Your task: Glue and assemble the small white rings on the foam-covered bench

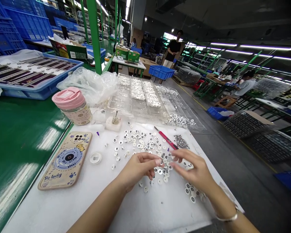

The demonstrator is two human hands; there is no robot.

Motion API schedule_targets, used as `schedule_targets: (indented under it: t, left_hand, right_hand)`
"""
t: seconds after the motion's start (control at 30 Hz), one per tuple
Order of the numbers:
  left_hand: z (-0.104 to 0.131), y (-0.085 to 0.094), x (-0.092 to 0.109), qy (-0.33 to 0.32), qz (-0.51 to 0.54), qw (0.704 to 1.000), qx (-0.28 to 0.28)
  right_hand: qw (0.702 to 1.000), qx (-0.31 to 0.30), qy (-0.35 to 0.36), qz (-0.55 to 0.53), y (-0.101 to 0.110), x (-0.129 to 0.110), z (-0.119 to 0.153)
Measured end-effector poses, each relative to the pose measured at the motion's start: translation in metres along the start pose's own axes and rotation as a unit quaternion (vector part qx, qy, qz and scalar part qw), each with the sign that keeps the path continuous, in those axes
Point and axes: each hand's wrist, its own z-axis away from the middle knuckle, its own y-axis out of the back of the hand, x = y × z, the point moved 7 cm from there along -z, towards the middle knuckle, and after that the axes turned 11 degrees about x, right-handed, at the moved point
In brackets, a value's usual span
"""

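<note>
My left hand [140, 166] is over the middle of the white work surface, with thumb and forefinger pinched together. Whatever sits at those fingertips is too small to make out. Just to its right hovers my right hand [196, 168], its thumb and fingers apart with nothing visible between them. Small white round discs [145, 189], many with dark or metal centres, lie scattered under and around both hands. A group of discs [193, 199] lies below my right wrist. Beyond the right fingers are a red pen-like tool [166, 138] and a pile of tiny metal parts [181, 141].
On the left are a phone in a decorated case [66, 160], a round white lid [95, 158] and a pink-lidded cup [72, 105]. Behind stand a small glass bottle [115, 119], clear compartment trays [140, 97] of parts and a plastic bag [87, 84]. A person [174, 48] stands farther back.
</note>
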Motion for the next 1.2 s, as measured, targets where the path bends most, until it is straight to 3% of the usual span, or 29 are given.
schedule_targets:
  t: [0.13,0.5,0.63,0.87,1.03,1.2]
  left_hand:
    - [0.001,-0.007,-0.004,-0.012,-0.026,0.999,-0.026]
    - [0.001,-0.004,0.000,-0.051,-0.069,0.996,-0.009]
    - [0.005,-0.007,0.005,-0.081,-0.097,0.992,-0.004]
    - [0.007,-0.001,0.009,-0.145,-0.141,0.976,0.073]
    - [0.005,-0.004,0.011,-0.155,-0.143,0.977,0.039]
    - [0.004,0.002,0.010,-0.151,-0.136,0.978,0.055]
  right_hand:
    - [0.994,0.037,0.103,-0.018,-0.003,-0.042,0.017]
    - [0.988,0.099,0.121,0.014,-0.008,-0.051,0.017]
    - [0.994,0.095,0.044,-0.028,-0.012,-0.040,0.014]
    - [0.984,0.063,-0.120,-0.117,-0.020,-0.025,0.004]
    - [0.977,0.051,-0.162,-0.130,-0.028,-0.022,-0.001]
    - [0.933,0.027,-0.293,-0.206,-0.041,-0.004,0.001]
